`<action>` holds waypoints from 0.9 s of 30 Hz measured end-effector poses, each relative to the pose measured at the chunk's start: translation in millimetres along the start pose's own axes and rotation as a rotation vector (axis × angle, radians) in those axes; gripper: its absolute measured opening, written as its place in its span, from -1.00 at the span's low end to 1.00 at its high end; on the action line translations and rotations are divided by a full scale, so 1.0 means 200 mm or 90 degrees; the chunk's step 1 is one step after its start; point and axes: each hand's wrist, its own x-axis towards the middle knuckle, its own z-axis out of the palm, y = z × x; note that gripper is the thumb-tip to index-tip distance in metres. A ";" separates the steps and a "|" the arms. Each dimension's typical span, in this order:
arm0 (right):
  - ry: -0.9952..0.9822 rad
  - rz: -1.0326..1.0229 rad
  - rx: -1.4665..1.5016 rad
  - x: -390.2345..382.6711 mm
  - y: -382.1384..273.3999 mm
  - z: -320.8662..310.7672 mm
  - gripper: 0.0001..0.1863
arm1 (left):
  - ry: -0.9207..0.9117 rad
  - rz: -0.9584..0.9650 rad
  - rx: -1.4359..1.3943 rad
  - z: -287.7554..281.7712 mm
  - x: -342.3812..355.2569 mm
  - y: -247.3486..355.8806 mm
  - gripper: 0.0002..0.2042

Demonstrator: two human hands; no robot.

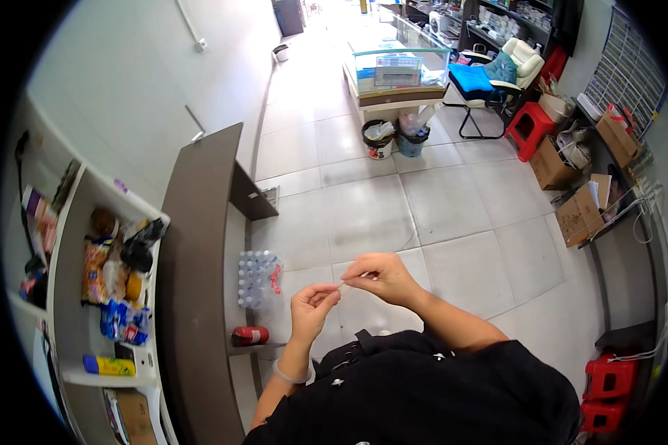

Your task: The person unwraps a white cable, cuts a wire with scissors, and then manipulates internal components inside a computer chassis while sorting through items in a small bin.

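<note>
In front of my chest, my left hand (313, 310) and my right hand (382, 277) come close together, fingertips almost meeting. Both are closed in a pinch. A tiny pale thing seems to lie between the fingertips, too small to name. A clear bracelet circles my left wrist. Beneath the hands lies the tiled floor (364, 222). To the left of them, a pack of water bottles (257, 279) stands on the floor by a dark brown counter (200, 222).
A red cylinder (250, 336) lies by the counter. Shelves with snack bags (96, 267) line the left. Ahead stand a glass display case (401, 74), two bins (378, 137) and a cushioned chair (497, 74). Cardboard boxes (579, 215) and red stools (531, 127) are along the right.
</note>
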 end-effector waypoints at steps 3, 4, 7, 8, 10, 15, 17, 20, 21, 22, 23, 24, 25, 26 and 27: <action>0.095 0.046 0.007 0.05 0.10 -0.31 -0.91 | -0.012 -0.075 0.028 0.10 0.32 -0.11 -0.88; 0.127 0.060 0.010 0.06 0.14 -0.40 -0.91 | -0.015 -0.103 0.033 0.12 0.42 -0.16 -0.88; 0.218 0.104 0.088 0.14 0.24 -0.64 -0.92 | -0.007 -0.156 0.054 0.11 0.73 -0.33 -0.86; 0.237 0.104 0.061 0.18 0.27 -0.72 -0.92 | -0.003 -0.176 0.055 0.10 0.85 -0.38 -0.86; 0.277 0.105 -0.005 0.26 0.34 -0.91 -0.92 | -0.001 -0.215 0.049 0.12 1.12 -0.47 -0.86; 0.336 0.183 -0.041 0.65 0.54 -1.37 -0.89 | -0.017 -0.287 -0.066 0.25 2.00 -0.71 -0.86; 0.329 0.221 -0.048 0.81 0.56 -1.54 -0.90 | -0.012 -0.353 -0.109 0.41 2.33 -0.75 -0.86; 0.302 0.191 -0.035 1.09 0.60 -1.77 -0.90 | -0.028 -0.418 -0.156 0.57 2.79 -0.85 -0.86; 0.326 0.199 -0.012 1.16 0.64 -1.85 -0.90 | -0.046 -0.440 -0.168 0.61 2.94 -0.94 -0.86; 0.350 0.210 0.011 1.22 0.70 -1.92 -0.89 | -0.051 -0.471 -0.135 0.64 3.07 -1.00 -0.86; 0.370 0.221 0.034 1.28 0.76 -1.99 -0.88 | -0.054 -0.500 -0.102 0.66 3.20 -1.07 -0.86; 0.379 0.247 0.043 1.32 0.83 -2.05 -0.88 | -0.063 -0.528 -0.074 0.69 3.32 -1.15 -0.85; 0.382 0.272 0.052 1.35 0.93 -2.11 -0.88 | -0.043 -0.542 -0.039 0.69 3.45 -1.26 -0.84; 0.384 0.297 0.061 1.39 1.01 -2.17 -0.87 | -0.022 -0.555 -0.005 0.67 3.58 -1.37 -0.83; 0.389 0.329 0.078 1.43 1.09 -2.24 -0.87 | -0.010 -0.567 0.036 0.65 3.72 -1.49 -0.82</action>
